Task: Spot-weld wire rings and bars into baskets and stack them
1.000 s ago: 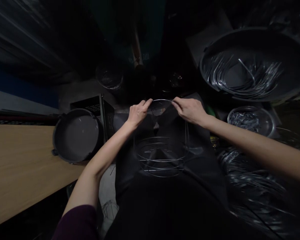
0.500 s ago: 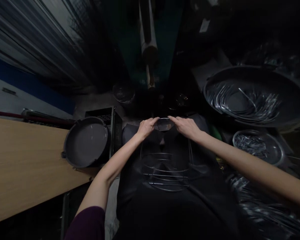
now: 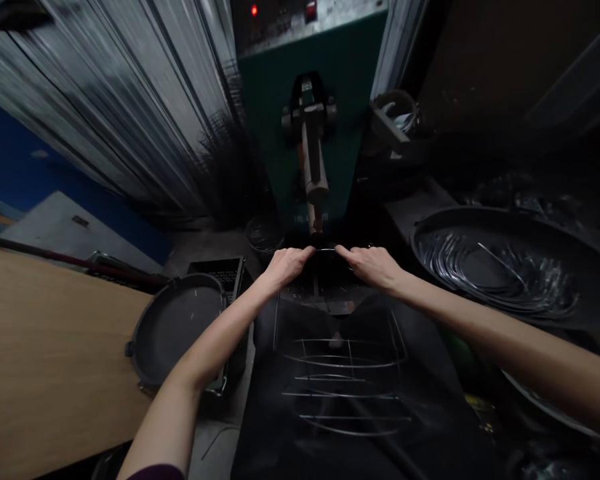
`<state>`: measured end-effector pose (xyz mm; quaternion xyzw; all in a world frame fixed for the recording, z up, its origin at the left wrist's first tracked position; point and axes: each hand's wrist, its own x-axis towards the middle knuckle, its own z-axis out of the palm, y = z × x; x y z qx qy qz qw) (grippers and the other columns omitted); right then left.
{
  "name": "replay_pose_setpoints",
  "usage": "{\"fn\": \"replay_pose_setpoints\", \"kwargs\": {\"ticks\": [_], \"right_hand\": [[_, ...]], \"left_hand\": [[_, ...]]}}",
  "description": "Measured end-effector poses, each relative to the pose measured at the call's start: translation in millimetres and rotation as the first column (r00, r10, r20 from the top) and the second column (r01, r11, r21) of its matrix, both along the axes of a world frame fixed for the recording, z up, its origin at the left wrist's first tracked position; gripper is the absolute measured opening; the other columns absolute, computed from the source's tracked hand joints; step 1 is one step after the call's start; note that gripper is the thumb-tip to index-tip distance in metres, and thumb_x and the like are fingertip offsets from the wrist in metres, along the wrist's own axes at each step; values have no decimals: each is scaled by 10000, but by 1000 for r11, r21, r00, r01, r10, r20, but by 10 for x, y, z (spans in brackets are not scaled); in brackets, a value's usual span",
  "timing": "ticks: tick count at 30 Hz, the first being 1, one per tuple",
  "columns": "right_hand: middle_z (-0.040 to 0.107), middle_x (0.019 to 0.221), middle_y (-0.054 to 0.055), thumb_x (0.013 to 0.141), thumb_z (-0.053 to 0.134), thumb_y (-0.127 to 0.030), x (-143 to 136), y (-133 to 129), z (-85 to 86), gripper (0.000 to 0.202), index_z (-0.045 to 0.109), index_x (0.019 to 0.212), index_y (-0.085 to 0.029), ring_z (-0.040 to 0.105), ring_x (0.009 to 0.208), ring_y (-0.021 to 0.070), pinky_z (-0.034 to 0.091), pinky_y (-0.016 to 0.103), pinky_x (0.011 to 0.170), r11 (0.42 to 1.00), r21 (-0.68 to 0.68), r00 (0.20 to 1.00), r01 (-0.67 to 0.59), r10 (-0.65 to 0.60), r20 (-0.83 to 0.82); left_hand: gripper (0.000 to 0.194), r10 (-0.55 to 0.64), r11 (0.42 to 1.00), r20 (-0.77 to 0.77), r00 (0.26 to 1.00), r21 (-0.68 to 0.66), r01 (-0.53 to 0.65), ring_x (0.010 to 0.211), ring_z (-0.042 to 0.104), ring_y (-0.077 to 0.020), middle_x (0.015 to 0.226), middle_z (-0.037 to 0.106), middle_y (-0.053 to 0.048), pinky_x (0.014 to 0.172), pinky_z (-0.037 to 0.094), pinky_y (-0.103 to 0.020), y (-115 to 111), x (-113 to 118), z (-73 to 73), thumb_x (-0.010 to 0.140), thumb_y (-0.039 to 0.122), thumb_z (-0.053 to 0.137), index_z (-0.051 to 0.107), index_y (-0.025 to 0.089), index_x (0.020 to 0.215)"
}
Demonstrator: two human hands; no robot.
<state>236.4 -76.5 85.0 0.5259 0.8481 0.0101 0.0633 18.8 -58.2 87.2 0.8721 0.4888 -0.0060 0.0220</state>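
Note:
My left hand [image 3: 287, 265] and my right hand [image 3: 373, 263] pinch the far end of a thin metal wire rack [image 3: 340, 396], with a short stretch of wire bridging the gap between my fingertips. Several curved and straight wires of the rack extend back toward my body, over dark cloth on my lap. Just beyond my fingers, the lower copper-coloured tip [image 3: 315, 217] of a green machine [image 3: 260, 87] points down. Whether the wire touches that tip I cannot tell.
To the right, a large dark basin [image 3: 485, 213] holds bundled wire lengths. A round, shallow dark pan [image 3: 175, 333] stands at left beside a wooden board [image 3: 55, 360]. A black plastic crate [image 3: 217, 269] sits behind it. A red light [image 3: 254, 10] glows on the machine.
The view has tilted up, bringing more of the machine and its red light into sight. Both hands still grip the rack, its far end now closer to the machine's tip.

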Motion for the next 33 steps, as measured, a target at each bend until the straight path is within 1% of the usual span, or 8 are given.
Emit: {"fn": "replay_pose_setpoints", "kwargs": {"ticks": [4, 8, 16, 21, 24, 26, 30, 33], "right_hand": [[677, 939, 133, 871, 344, -80, -47, 96, 127, 468, 425, 1320, -184, 657, 774, 265, 421, 308, 602, 1000, -23, 1000, 1, -1, -4], [682, 926, 121, 871, 357, -86, -67, 237, 222, 445, 449, 1288, -209, 660, 796, 259, 400, 283, 597, 999, -50, 1000, 13, -13, -4], [675, 911, 125, 896, 327, -137, -85, 463, 243, 393, 473, 1251, -222, 661, 797, 277, 376, 281, 570, 999, -20, 999, 32, -32, -7], [672, 907, 124, 899, 339, -150, -66, 490, 188, 382, 481, 1245, -225, 655, 790, 271, 383, 282, 587, 999, -21, 999, 42, -43, -19], [671, 910, 115, 929, 335, -212, -51, 501, 149, 339, 500, 1223, -239, 651, 776, 260, 377, 276, 583, 999, -19, 998, 42, -42, -47], [669, 902, 111, 953, 316, -271, -48, 507, 137, 321, 514, 1203, -243, 649, 770, 258, 370, 275, 575, 998, -16, 996, 54, -55, -70], [665, 897, 109, 977, 286, -347, -70, 508, 151, 338, 531, 1179, -233, 644, 782, 245, 368, 268, 583, 995, -12, 990, 96, -97, -105], [662, 906, 114, 979, 298, -353, -109, 505, 169, 331, 541, 1162, -222, 642, 803, 240, 376, 263, 599, 995, -16, 988, 100, -102, -113]], "left_hand": [[317, 7, 1000, -13, 1000, 25, -6, 829, 665, -196, 962, 704, -71, 685, 439, -256, 105, -26, 54, 964, 293, 329, 542, 261, 1198], [312, 26, 1000, -26, 999, 18, -26, 819, 659, -179, 944, 703, -70, 686, 435, -241, 242, -39, 89, 968, 331, 321, 559, 241, 1149], [298, 45, 997, -17, 999, 66, -43, 810, 663, -215, 894, 696, -98, 678, 441, -272, 471, -45, 107, 953, 289, 342, 588, 228, 1110], [304, 56, 996, -11, 998, 73, -55, 808, 662, -205, 885, 696, -83, 681, 429, -260, 484, -47, 66, 953, 299, 341, 591, 250, 1117], [326, 72, 996, 30, 997, 57, -73, 816, 660, -208, 886, 695, -81, 689, 430, -264, 468, -44, 59, 958, 356, 333, 596, 263, 1127], [326, 72, 996, 43, 997, 51, -74, 831, 659, -211, 904, 695, -83, 700, 432, -270, 459, -39, 67, 957, 349, 339, 591, 272, 1148], [329, 88, 994, 21, 996, 64, -89, 833, 662, -225, 918, 697, -96, 695, 433, -282, 446, -37, 96, 953, 309, 340, 587, 264, 1166], [330, 107, 992, 21, 994, 65, -108, 820, 664, -235, 911, 701, -102, 678, 432, -284, 441, -56, 112, 950, 317, 346, 604, 256, 1147]]}}
